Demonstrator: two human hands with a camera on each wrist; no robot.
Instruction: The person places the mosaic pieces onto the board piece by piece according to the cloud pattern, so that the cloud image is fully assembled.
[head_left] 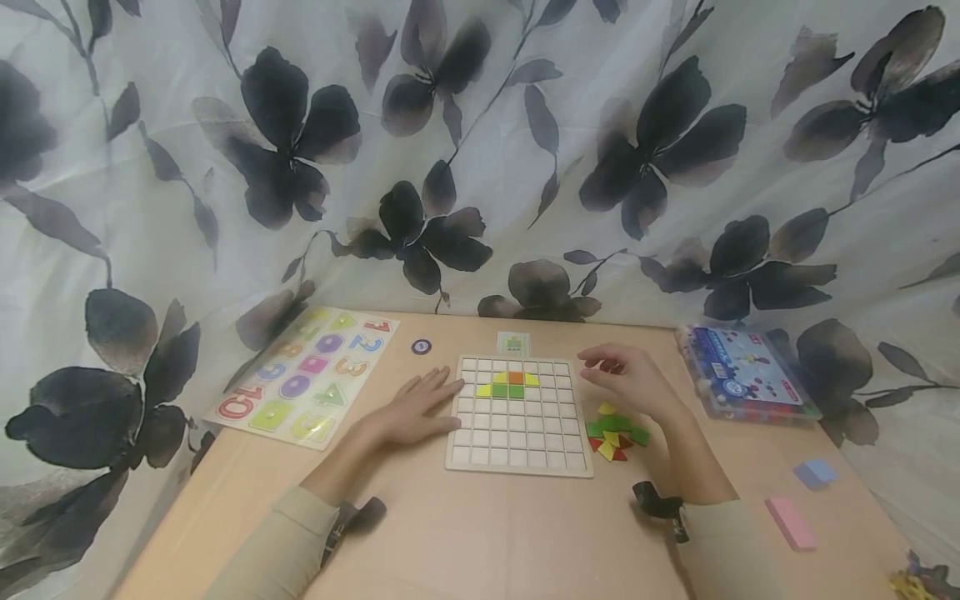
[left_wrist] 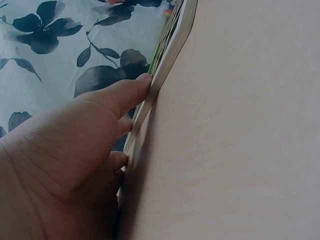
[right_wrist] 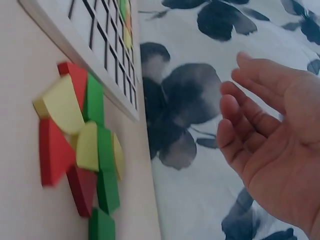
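A white grid board (head_left: 517, 438) in a pale wooden frame lies on the table. In its upper part sit several coloured pieces: green squares (head_left: 507, 391), an orange square (head_left: 516, 378) and yellow curved pieces (head_left: 532, 380). My left hand (head_left: 415, 408) lies with fingers spread at the board's left edge, and its thumb (left_wrist: 132, 95) touches the frame. Past the upper right corner, my right hand (head_left: 628, 379) is raised with loosely bent fingers and holds nothing. Below it, right of the board, lies a loose pile of green, red and yellow blocks (right_wrist: 87, 150).
A small patterned card (head_left: 513, 343) stands behind the board, with a dark round token (head_left: 422, 347) to its left. A number-and-shape sheet (head_left: 300, 383) lies at left. A clear boxed set (head_left: 746, 375), a blue block (head_left: 814, 474) and a pink block (head_left: 791, 523) are at right.
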